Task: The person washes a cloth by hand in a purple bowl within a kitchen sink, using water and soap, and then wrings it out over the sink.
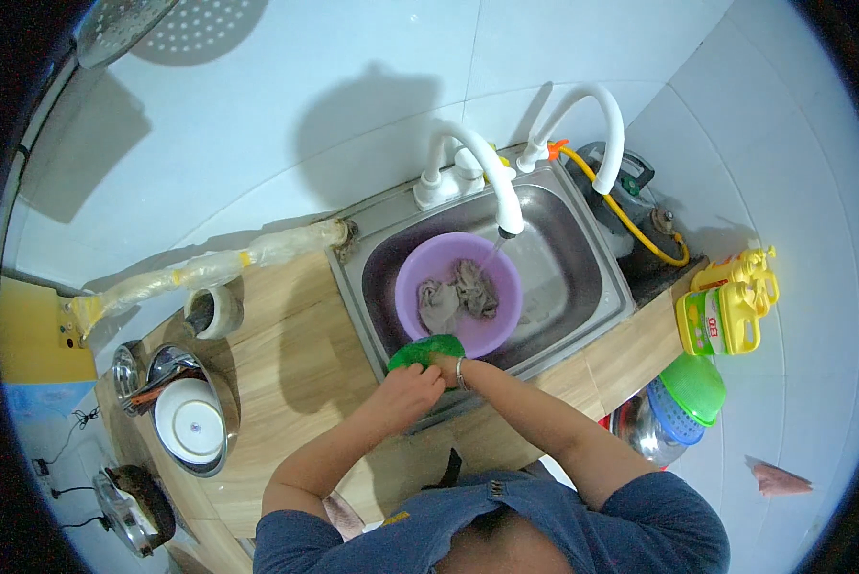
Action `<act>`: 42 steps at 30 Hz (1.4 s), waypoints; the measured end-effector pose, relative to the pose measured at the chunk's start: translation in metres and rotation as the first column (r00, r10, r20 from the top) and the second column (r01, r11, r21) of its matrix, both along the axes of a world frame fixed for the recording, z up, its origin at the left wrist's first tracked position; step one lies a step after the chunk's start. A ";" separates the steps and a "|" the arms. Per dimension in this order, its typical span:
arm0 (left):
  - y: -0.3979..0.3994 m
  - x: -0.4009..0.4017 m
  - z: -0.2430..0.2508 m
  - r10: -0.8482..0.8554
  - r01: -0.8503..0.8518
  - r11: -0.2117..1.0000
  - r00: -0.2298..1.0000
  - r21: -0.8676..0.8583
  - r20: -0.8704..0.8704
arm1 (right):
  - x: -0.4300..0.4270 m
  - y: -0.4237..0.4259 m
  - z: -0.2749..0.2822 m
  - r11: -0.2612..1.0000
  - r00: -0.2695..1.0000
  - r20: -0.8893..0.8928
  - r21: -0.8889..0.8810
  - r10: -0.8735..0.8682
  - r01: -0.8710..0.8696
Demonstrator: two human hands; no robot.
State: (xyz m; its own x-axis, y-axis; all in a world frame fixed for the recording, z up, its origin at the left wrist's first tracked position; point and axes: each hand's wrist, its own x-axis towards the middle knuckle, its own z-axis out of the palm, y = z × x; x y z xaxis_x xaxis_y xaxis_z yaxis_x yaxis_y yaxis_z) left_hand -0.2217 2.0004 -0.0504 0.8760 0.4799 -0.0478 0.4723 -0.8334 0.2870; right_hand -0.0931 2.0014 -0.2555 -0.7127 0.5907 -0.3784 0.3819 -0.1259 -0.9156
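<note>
My left hand (413,391) and my right hand (446,367) come together at the near rim of a steel sink. Both are on a rounded green item (421,350), soft-looking, perhaps a cloth or scrubbing mitt. The fingers of my right hand are partly hidden by it, and a bracelet (460,374) circles that wrist. Just beyond the hands a purple plastic basin (510,305) stands in the sink (555,251). Two wet greyish cloths (438,305) (476,288) lie inside it. Water runs into the basin from a white gooseneck faucet (499,183).
A second white faucet (612,136) stands at the sink's back right, near a yellow hose (630,222). Yellow jugs (738,319) are to the right. On the wooden counter (293,359), a steel bowl (230,423) holds a white plate (190,421). A wrapped pipe (264,251) runs along the wall.
</note>
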 end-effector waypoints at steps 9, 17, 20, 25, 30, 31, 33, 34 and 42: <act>0.028 0.008 -0.012 -0.109 0.079 0.986 0.974 -0.150 -0.201 | 0.012 0.040 0.051 0.626 0.871 0.274 -0.610 -0.408 0.485; 0.050 -0.015 0.003 0.247 -0.250 0.966 0.967 -0.068 -0.056 | 0.092 0.077 0.159 0.350 0.562 -0.121 -0.880 -0.818 0.320; 0.052 -0.038 0.011 0.559 -0.555 0.828 0.828 -0.078 0.040 | 0.134 0.082 0.086 0.456 0.598 -0.117 -0.766 -0.793 0.454; 0.056 -0.081 0.019 0.756 -0.781 0.624 0.613 0.030 0.229 | 0.138 0.093 0.012 0.698 0.680 0.158 0.138 -0.716 0.702; 0.064 -0.121 -0.008 0.844 -0.906 0.421 0.375 -0.040 0.385 | 0.113 0.118 0.038 0.840 0.680 0.528 0.133 -0.509 0.525; 0.068 -0.121 -0.013 0.842 -0.905 0.423 0.376 -0.039 0.386 | 0.112 0.119 0.028 0.839 0.679 0.527 0.135 -0.511 0.527; 0.075 -0.119 -0.028 0.871 -0.932 0.351 0.290 -0.088 0.397 | 0.109 0.114 -0.002 0.778 0.574 0.526 0.388 -0.628 0.495; 0.078 -0.118 -0.033 0.872 -0.933 0.349 0.290 -0.086 0.394 | 0.103 0.108 -0.009 0.767 0.588 0.500 0.493 -0.636 0.411; 0.082 -0.066 -0.024 0.906 -0.992 0.126 0.105 -0.025 0.410 | 0.131 0.105 0.024 0.791 0.655 0.455 0.244 -0.604 0.560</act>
